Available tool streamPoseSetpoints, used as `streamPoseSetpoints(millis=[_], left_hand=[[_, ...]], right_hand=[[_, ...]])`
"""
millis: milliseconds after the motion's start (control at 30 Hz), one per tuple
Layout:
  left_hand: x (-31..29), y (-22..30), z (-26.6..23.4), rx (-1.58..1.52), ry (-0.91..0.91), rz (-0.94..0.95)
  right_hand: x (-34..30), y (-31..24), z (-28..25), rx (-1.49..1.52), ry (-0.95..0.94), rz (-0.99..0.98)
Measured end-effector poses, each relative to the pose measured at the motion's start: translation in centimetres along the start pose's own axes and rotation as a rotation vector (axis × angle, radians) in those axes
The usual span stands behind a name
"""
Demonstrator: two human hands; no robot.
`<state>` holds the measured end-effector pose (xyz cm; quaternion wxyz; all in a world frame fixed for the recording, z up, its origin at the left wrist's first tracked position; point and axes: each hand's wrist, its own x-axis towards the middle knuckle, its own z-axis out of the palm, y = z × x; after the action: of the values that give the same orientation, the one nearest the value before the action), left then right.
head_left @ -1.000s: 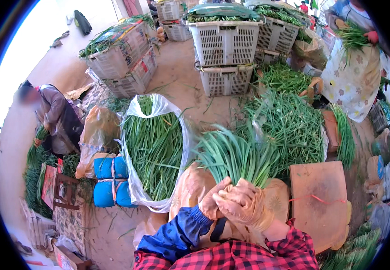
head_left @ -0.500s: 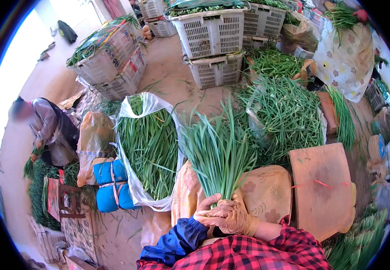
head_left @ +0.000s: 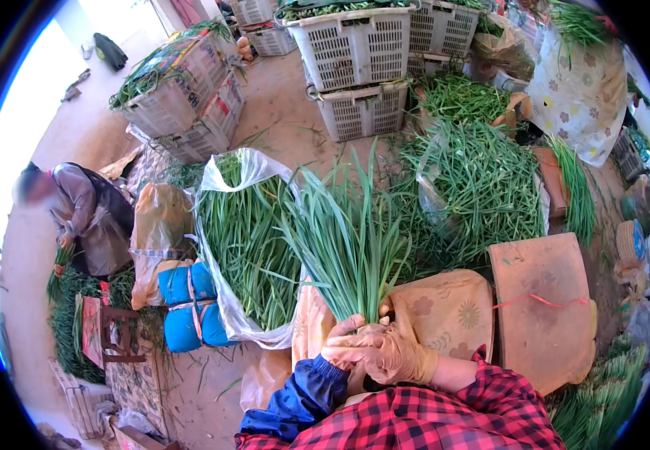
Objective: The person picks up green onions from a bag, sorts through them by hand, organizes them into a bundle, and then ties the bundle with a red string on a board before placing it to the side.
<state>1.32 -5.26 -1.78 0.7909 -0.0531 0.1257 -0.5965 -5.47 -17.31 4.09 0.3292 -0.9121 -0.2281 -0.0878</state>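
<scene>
Upright in front of me stands a bunch of garlic chives [head_left: 347,255], its long flat leaves fanning out at the top. My left hand [head_left: 344,334], in a tan glove and blue sleeve, is closed around the stalks near their base. Wrapped over the same lower end is my right hand [head_left: 394,352], also gloved; the stalk ends are hidden inside both hands. Just beyond, a clear plastic bag [head_left: 206,180] holds loose chives, and a larger heap of chives [head_left: 482,180] lies to its right. Tan flowered cloth [head_left: 448,311] spreads beneath my hands.
A worn board [head_left: 542,307] with a red string stands at my right. Left of the bag lies a blue tied bundle [head_left: 190,306]. White crates [head_left: 358,52] are stacked at the back. Another person [head_left: 88,210] bends over greens at far left. Trimmed chives [head_left: 602,397] lie at lower right.
The bunch has tipped a little to the left and its leaves have spread differently. My right hand's fingers have shifted around the stalks. The person at left has moved their hands slightly.
</scene>
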Motion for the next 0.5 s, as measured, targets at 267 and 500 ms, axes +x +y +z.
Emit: streamPoseSetpoints(millis=[267,500], left_hand=[[-1.2,-1.1,3.2,0.342,0.14,0.235],[-2.7,-0.8,1.8,0.512,0.168,0.253]], right_hand=[[-0.6,-0.4,-1.5,0.775,0.041,-0.141],[3.0,5.7,-6.7,1.166,0.582,0.706]])
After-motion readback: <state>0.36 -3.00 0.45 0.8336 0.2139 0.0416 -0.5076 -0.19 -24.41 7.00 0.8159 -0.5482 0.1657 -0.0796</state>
